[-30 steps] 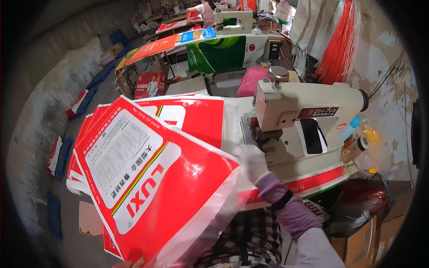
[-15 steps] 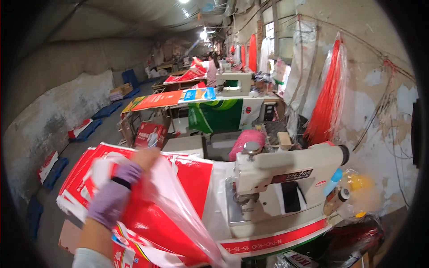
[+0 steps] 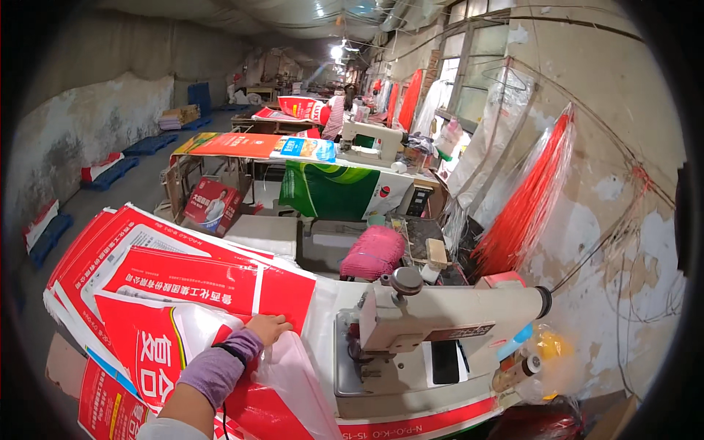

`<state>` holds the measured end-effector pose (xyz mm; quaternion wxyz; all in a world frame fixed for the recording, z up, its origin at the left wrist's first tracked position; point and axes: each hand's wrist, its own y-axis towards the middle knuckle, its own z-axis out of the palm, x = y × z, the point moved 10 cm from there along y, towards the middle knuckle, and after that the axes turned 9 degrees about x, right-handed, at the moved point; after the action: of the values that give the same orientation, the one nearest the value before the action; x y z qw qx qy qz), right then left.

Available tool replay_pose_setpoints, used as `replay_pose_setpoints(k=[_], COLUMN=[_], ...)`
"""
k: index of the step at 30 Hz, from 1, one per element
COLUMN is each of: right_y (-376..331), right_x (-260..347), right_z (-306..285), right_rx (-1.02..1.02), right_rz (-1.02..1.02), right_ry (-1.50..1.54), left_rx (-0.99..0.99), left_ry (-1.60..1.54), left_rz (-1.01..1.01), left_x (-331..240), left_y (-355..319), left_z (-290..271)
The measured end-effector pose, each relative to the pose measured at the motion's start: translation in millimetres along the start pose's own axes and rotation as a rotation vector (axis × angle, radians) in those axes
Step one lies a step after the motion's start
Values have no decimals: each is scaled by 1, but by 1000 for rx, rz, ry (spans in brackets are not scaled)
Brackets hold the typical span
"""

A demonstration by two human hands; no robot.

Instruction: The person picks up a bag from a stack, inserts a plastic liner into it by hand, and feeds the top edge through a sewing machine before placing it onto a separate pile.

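Note:
My left hand (image 3: 268, 328), with a purple cuff on the forearm, comes in from the lower left and grips the near edge of the top red printed bag (image 3: 213, 282). That bag lies on a fanned stack of red and white bags (image 3: 110, 257) covering the table's left half. A translucent white liner (image 3: 297, 378) bulges out of the bag just below the hand. The cream industrial sewing machine (image 3: 440, 323) stands directly to the hand's right. My right hand is out of sight.
A pink bundle (image 3: 372, 253) lies behind the machine, and a sheaf of red cords (image 3: 528, 205) hangs on the right wall. A yellow bottle (image 3: 550, 345) sits by the machine's end. Further tables carry green (image 3: 330, 191) and orange bags; a person (image 3: 337, 110) works far back.
The left arm, raised with a bag half a second ago, has come down onto the stack. The gloved right hand seen by the machine a second ago has left the view.

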<state>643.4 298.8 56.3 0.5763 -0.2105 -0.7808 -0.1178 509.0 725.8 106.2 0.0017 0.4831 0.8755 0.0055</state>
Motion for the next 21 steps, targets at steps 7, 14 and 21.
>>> replay_pose_setpoints(k=[7,14,21], right_y=[11,12,-5], right_x=[16,28,39], right_z=[-8,7,-6], right_rx=[-2,32,-36], right_rz=[-36,-70,-81], right_ry=[-68,-93,-109], left_rx=[92,143,-60], left_ry=[-13,-20,-323], left_rz=[0,1,392], left_x=[-9,11,-93], left_y=[5,9,88], left_z=[4,17,-31])
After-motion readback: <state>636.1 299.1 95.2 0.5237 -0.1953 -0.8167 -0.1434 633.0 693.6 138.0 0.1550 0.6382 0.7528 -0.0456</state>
